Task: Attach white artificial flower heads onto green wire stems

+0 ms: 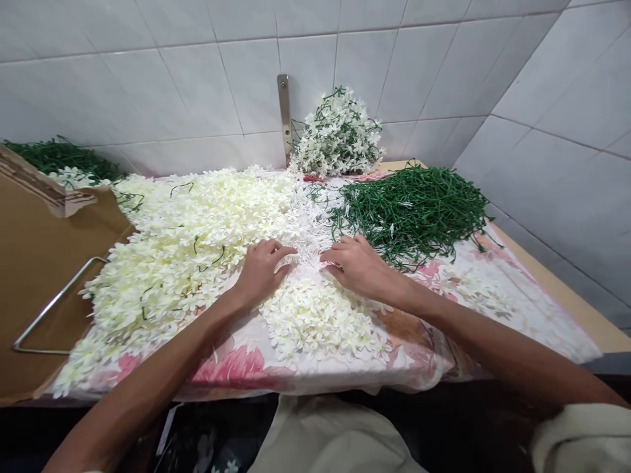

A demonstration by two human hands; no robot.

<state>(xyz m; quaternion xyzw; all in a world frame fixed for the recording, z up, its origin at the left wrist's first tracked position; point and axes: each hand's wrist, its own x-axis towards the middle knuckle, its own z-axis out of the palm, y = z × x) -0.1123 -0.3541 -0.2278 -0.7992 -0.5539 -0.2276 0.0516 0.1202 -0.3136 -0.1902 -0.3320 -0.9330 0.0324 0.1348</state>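
My left hand (pixel 263 266) reaches to the middle of the cloth, its thumb and fingers curved and apart, with nothing visible between them. Opposite it, my right hand (pixel 357 263) is held much the same way, thumb apart from bent fingers. Between and just beyond the fingertips lies a heap of thin white plastic pieces (pixel 311 230). A small pile of cream-white artificial flower heads (pixel 320 318) sits right below both hands. The large heap of similar flower heads (pixel 197 223) spreads beside my left hand. Past my right hand is a mound of green plastic stems (pixel 414 207).
A bunch of white flowers on green stems (pixel 340 135) rests against the tiled wall (pixel 315 59) by a metal bracket (pixel 284 118). At left stands a cardboard box (pixel 54 263) with a metal wire handle (pixel 54 305). Loose petals (pixel 478 295) lie on the floral cloth (pixel 537 315) at right.
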